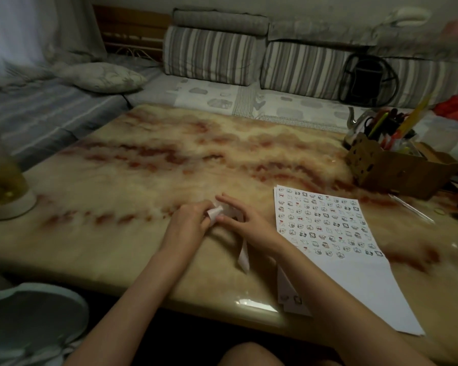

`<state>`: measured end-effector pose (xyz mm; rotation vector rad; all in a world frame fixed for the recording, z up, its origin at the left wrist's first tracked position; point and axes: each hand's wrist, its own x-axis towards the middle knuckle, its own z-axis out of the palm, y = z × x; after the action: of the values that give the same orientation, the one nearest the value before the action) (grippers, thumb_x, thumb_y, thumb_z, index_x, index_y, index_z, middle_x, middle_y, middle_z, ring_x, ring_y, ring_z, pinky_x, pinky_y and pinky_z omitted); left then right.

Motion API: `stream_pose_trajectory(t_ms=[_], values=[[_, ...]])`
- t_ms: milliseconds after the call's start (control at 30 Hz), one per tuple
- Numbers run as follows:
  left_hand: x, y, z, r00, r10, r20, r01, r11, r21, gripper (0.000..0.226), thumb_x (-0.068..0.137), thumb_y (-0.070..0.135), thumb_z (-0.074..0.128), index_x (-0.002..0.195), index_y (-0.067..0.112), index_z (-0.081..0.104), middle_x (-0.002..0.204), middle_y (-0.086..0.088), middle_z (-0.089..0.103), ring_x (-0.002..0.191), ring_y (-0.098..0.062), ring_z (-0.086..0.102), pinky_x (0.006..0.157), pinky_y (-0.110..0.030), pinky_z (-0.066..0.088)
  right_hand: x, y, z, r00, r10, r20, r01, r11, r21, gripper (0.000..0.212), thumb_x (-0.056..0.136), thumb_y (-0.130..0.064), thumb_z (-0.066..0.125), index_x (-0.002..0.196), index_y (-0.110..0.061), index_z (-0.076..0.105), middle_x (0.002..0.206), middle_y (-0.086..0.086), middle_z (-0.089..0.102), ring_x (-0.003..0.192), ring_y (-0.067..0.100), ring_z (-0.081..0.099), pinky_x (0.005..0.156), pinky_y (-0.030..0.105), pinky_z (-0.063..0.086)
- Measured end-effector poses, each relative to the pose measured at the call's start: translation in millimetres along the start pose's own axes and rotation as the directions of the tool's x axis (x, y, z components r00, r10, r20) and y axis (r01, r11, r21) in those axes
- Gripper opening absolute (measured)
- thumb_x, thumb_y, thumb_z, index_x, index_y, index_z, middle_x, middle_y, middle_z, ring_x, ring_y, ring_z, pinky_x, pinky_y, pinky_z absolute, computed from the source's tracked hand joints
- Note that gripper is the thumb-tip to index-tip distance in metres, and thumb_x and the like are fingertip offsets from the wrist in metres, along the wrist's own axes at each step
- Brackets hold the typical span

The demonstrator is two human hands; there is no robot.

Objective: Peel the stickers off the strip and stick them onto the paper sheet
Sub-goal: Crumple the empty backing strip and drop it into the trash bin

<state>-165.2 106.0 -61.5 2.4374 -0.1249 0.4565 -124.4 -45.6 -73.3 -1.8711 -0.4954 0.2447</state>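
Now the strip (214, 212) is over the worktop (143, 247), between both hands.
The left hand (188, 220) pinches its top; the right hand (246, 223) touches it, grip unclear. Best to peel one corner up slowly. The paper sheet (368, 286) lies just right, its near part bare, by the front edge.

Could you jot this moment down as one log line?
phase: peeling | left hand: pinches strip | right hand: holds strip | paper sheet: partly filled
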Motion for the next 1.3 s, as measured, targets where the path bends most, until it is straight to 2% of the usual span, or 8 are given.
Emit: stream_pose_trajectory(t_ms=[167, 333, 467, 667, 867, 1067, 1167, 1300], values=[[-20.0, 13.7, -10.3, 0.99, -0.113, -0.088, 0.096, 0.979, -0.181, 0.014, 0.087, 0.017, 0.063, 0.094, 0.007, 0.069, 0.082, -0.013, 0.07, 0.079, -0.028, 0.065, 0.061, -0.024, 0.038, -1.7, -24.7, 32.4, 0.985, 0.119, -0.125, -0.043, 0.868, 0.494, 0.03, 0.091, 0.003, 0.046, 0.107, -0.014, 0.065, 0.101, 0.011, 0.069, 0.087, 0.016, 0.065, 0.075, 0.022, 0.053], [-46.4, 12.2, -34.7, 0.938, -0.298, -0.176, 0.245, 0.931, -0.271, 0.026, 0.088, 0.025, 0.064, 0.106, 0.008, 0.058, 0.095, -0.003, 0.062, 0.09, -0.026, 0.061, 0.06, -0.018, 0.031, 4.3, -56.2, 82.0, 0.962, 0.087, -0.26, 0.017, 0.927, 0.374, 0.027, 0.092, 0.001, 0.04, 0.096, -0.014, 0.062, 0.101, 0.013, 0.065, 0.094, 0.023, 0.06, 0.086, 0.036, 0.049], [-88.6, -16.9, -82.3, 0.898, -0.377, -0.225, 0.311, 0.909, -0.279, 0.043, 0.085, 0.026, 0.067, 0.12, 0.016, 0.046, 0.104, 0.005, 0.056, 0.09, -0.01, 0.054, 0.06, -0.01, 0.036, -11.1, -65.9, 139.2, 0.994, 0.042, -0.102, -0.013, 0.963, 0.269, 0.023, 0.096, -0.012, 0.041, 0.097, -0.022, 0.062, 0.114, 0.01, 0.054, 0.108, 0.019, 0.053, 0.1, 0.03, 0.042], [-183.7, -79.2, -131.9, 0.847, -0.493, -0.197, 0.474, 0.87, -0.137, 0.025, 0.08, 0.015, 0.072, 0.104, 0.015, 0.066, 0.088, 0.004, 0.063, 0.089, -0.018, 0.062, 0.07, -0.013, 0.042, -58.8, -63.3, 220.1, 0.947, 0.046, 0.318, -0.158, 0.928, 0.338, 0.028, 0.1, -0.017, 0.035, 0.122, -0.021, 0.053, 0.122, 0.002, 0.037, 0.107, 0.006, 0.047, 0.085, 0.002, 0.04], [-252.0, -112.0, -151.5, 0.823, -0.524, -0.22, 0.513, 0.851, -0.11, 0.03, 0.081, 0.009, 0.07, 0.079, 0.037, 0.058, 0.074, 0.012, 0.063, 0.075, -0.003, 0.063, 0.062, -0.015, 0.042, -90.5, -48.9, 285.5, 0.891, -0.128, 0.436, 0.109, 0.992, 0.068, 0.036, 0.098, -0.011, 0.041, 0.135, -0.013, 0.043, 0.128, 0.005, 0.03, 0.118, 0.006, 0.034, 0.097, -0.003, 0.021], [-290.6, -142.1, -118.9, 0.779, -0.604, -0.166, 0.602, 0.795, -0.069, 0.032, 0.081, 0.007, 0.07, 0.076, 0.036, 0.058, 0.072, 0.011, 0.062, 0.073, -0.006, 0.06, 0.062, -0.014, 0.038, -118.0, -9.4, 320.6, 0.85, 0.024, 0.527, 0.13, 0.959, -0.253, 0.05, 0.096, -0.021, 0.05, 0.143, -0.015, 0.032, 0.15, 0.008, 0.018, 0.14, 0.023, 0.023, 0.117, 0.035, 0.02], [-299.8, -160.0, -92.8, 0.703, -0.71, -0.035, 0.711, 0.704, -0.013, 0.016, 0.087, 0.016, 0.064, 0.099, 0.026, 0.065, 0.098, -0.005, 0.069, 0.093, -0.022, 0.063, 0.069, -0.015, 0.037, -120.4, 5.4, 317.1, 0.783, 0.133, 0.607, 0.21, 0.862, -0.46, 0.064, 0.094, -0.019, 0.051, 0.15, -0.012, 0.019, 0.16, 0.009, -0.002, 0.148, 0.027, 0.002, 0.12, 0.036, 0.012], [-304.9, -177.3, -75.1, 0.662, -0.748, 0.052, 0.742, 0.664, 0.091, 0.022, 0.092, 0.027, 0.056, 0.112, 0.019, 0.062, 0.108, -0.004, 0.067, 0.082, -0.01, 0.055, 0.059, -0.009, 0.038, -115.5, 4.4, 310.2, 0.772, 0.141, 0.62, 0.195, 0.876, -0.442, 0.064, 0.093, -0.013, 0.053, 0.15, -0.013, 0.024, 0.159, 0.009, 0.012, 0.147, 0.025, 0.013, 0.118, 0.031, 0.017]])
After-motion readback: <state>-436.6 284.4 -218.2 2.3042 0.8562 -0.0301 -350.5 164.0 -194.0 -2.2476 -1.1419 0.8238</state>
